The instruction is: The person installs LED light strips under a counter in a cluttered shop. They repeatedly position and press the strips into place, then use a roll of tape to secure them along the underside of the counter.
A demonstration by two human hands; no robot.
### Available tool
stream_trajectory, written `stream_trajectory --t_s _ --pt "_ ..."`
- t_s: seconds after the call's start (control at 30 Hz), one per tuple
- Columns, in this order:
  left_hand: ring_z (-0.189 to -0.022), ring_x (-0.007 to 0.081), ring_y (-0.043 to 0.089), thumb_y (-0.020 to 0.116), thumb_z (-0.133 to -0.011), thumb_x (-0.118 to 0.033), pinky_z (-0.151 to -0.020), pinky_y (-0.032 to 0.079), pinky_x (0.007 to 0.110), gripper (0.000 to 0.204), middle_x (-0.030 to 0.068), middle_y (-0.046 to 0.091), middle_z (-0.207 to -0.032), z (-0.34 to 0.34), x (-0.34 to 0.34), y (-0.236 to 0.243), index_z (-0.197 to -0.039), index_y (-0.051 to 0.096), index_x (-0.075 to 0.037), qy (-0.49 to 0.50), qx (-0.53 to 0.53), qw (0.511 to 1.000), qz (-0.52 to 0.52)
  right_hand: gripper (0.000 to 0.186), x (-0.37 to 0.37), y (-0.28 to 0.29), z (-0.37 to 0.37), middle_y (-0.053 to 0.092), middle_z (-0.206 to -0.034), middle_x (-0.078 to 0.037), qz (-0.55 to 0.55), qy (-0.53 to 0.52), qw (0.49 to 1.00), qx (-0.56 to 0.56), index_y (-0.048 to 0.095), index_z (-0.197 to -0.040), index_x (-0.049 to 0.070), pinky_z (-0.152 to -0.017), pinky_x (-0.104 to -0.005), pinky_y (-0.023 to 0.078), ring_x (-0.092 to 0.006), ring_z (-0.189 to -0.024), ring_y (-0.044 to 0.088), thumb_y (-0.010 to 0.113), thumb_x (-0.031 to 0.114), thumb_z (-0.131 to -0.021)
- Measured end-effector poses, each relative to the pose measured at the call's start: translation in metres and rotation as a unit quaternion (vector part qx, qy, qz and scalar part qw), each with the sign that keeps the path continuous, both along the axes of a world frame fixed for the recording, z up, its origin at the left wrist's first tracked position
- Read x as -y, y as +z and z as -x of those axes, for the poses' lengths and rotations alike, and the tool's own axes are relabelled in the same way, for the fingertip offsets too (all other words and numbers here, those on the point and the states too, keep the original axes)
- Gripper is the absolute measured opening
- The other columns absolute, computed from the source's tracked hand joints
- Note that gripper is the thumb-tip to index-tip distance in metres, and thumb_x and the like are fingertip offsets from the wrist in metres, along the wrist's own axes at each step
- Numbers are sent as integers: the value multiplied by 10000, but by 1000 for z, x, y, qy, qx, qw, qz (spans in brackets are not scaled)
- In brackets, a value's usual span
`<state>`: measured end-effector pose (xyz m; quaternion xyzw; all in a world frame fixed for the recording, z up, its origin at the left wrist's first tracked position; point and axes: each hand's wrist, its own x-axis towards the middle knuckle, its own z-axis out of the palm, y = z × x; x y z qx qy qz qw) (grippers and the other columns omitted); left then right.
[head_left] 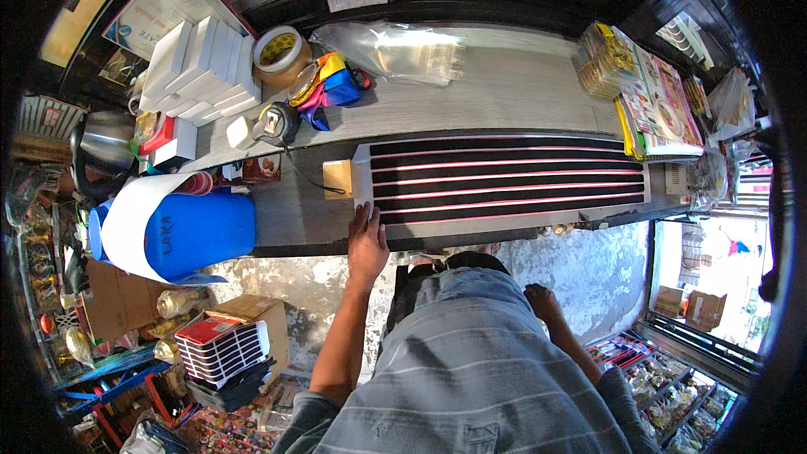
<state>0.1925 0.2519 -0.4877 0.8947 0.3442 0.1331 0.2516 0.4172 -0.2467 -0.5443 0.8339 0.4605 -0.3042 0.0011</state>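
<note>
On the grey counter [311, 202] lies a long sheet with black strips [504, 176] parted by thin white and red lines. My left hand [367, 244] rests on the counter's front edge, its outstretched fingers touching the sheet's lower left corner and holding nothing. A small tan block [338, 178] sits beside the left end of the sheet. Off the counter, near my waist on the right, my right hand [540, 298] hangs with its fingers curled in; nothing shows in it.
At left are a blue bin [206, 231] with a white curled sheet [134, 227], a tape measure [276, 124], white boxes [202, 67] and tape rolls [282, 52]. A plastic bag [395, 50] lies behind. Magazines [660, 101] occupy the right end; a cardboard box [265, 319] stands below.
</note>
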Motion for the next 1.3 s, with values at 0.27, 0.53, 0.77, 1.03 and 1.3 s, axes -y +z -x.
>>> stream_trajectory --t_s 0.27,0.53,0.77,1.03,1.3 --pt "-1586 419 398 608 -1027 -80 -1290 359 536 528 202 453 -1702 1 -17 -5 -1546 573 9 -46 -39 998 -12 394 -145 83 -8 719 -1337 -231 -196 -168 966 -23 686 -1375 44 -1064 -537 550 -474 -1227 672 668 181 -1006" --pt "-1590 408 401 588 -977 -22 -1306 346 517 580 195 460 -1701 0 -24 -4 -1553 559 32 -79 -61 995 -21 493 -275 114 14 537 -1623 -146 -227 17 973 32 616 -1482 15 -1218 -538 413 -348 -1516 478 661 220 -1037" --pt "-1571 378 442 620 -861 46 -1284 374 507 653 182 533 -1651 -3 -28 -2 -1513 601 28 -83 -47 995 -23 502 -319 93 15 529 -1624 -173 -232 22 970 68 641 -1442 -25 -1225 -537 405 -363 -1513 467 685 233 -1014" --pt "-1591 349 416 675 -787 42 -1300 347 492 732 159 512 -1673 -4 -27 -1 -1515 595 25 -94 -92 991 -19 501 -333 82 19 527 -1629 -173 -231 52 969 65 644 -1433 -56 -1253 -541 365 -360 -1527 443 654 261 -1045" --pt "-1602 355 397 661 -795 37 -1311 332 501 755 163 466 -1707 -4 -24 0 -1544 572 20 -96 -123 988 -11 537 -327 79 12 487 -1666 -166 -177 60 980 73 605 -1483 -56 -1274 -556 330 -359 -1557 406 644 272 -1059"
